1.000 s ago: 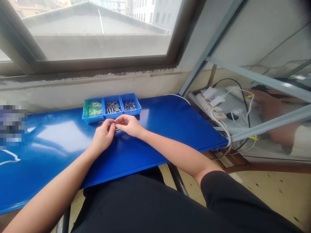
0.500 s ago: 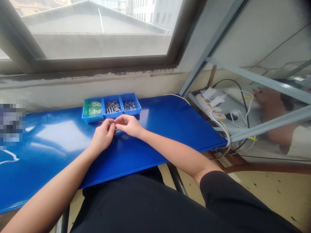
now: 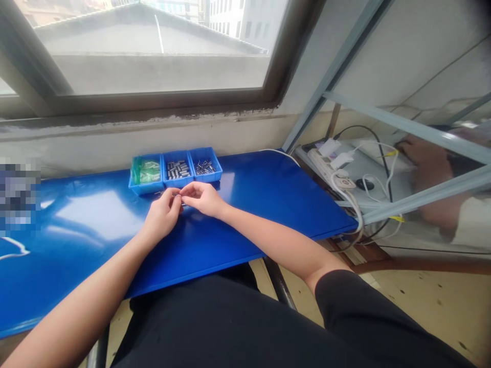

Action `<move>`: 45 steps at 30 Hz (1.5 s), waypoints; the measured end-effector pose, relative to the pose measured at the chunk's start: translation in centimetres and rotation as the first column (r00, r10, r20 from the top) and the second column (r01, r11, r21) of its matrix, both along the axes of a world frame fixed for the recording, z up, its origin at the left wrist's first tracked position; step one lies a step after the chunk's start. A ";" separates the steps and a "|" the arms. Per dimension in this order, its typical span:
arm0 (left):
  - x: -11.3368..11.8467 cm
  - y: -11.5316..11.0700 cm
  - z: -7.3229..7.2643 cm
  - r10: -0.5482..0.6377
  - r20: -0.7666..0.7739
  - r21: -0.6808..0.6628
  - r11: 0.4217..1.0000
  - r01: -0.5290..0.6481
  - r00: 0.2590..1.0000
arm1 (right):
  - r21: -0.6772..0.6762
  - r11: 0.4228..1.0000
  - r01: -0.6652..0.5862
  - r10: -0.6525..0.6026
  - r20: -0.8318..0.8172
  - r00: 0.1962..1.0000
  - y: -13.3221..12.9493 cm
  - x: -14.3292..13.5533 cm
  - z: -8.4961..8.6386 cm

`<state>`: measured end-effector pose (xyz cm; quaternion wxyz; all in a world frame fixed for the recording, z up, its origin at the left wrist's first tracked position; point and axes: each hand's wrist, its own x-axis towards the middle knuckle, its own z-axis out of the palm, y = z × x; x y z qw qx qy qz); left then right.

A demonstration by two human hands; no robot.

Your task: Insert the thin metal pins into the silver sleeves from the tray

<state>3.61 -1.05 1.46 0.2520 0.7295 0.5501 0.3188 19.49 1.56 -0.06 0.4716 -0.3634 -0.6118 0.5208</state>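
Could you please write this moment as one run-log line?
left hand, right hand: fingertips together at small metal part, mostly hidden | beyond: three blue bins | contents: green bag, metal cylinders, thin metal pieces | surface: blue table

The tabletop [image 3: 276,189] looks glossy, the bins [image 3: 144,189] plastic, the small cylinders [image 3: 178,169] metal.

Daylight is being let in through a broad window [image 3: 161,74], held in a dark frame [image 3: 184,98], a gabled building [image 3: 115,36] seen beyond. Bright glare [image 3: 102,214] is being thrown across the blue table [image 3: 276,189], set along an off-white wall [image 3: 95,145]. Rightward, grey metal bars [image 3: 333,74] are slanted; below, a speckled, yellowish floor [image 3: 441,301] is glimpsed!
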 end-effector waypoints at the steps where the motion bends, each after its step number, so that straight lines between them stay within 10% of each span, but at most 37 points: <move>1: 0.0 0.0 0.0 0.001 0.001 0.000 1.000 -0.001 1.000 | -0.002 1.000 -0.002 0.002 0.001 1.000 0.0 0.0 0.0; 45: 0.0 -0.1 0.1 0.003 0.008 -0.033 0.999 -0.002 1.000 | 0.018 1.000 -0.024 0.024 0.015 1.000 -0.2 -0.1 0.0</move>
